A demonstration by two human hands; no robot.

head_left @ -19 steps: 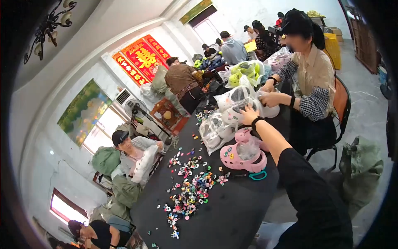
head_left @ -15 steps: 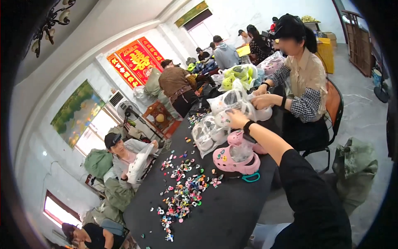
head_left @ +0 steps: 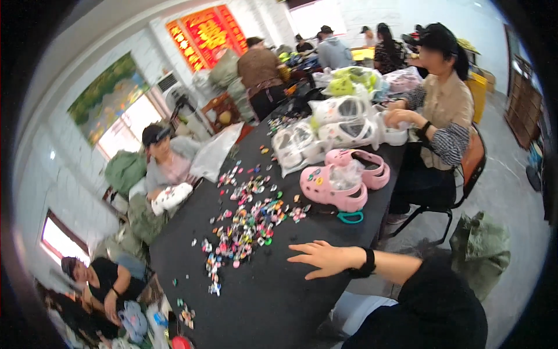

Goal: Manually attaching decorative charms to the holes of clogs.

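My right hand (head_left: 328,259) reaches in from the lower right, palm down over the near part of the black table (head_left: 279,308). Its fingers are spread and hold nothing. A black band circles the wrist. Beyond it sits a pair of pink clogs, the nearer clog (head_left: 317,195) dotted with small charms and stuffed with clear plastic. The teal handle (head_left: 350,217) of some tool pokes out beside that clog. Left of my fingers spreads a heap of colourful shoe charms (head_left: 250,230). My left hand is out of view.
White clogs in clear bags (head_left: 349,131) stand behind the pink pair. At the right a seated co-worker (head_left: 444,104) handles a white clog. Across the table another co-worker (head_left: 165,157) has a white clog (head_left: 172,198) and a plastic bag (head_left: 218,154). A green sack (head_left: 479,250) rests on the floor.
My right hand has left the bagged white clogs and come back toward me, fingers spreading. The view has shifted. Across the table, the co-worker's clog and bag are now apart.
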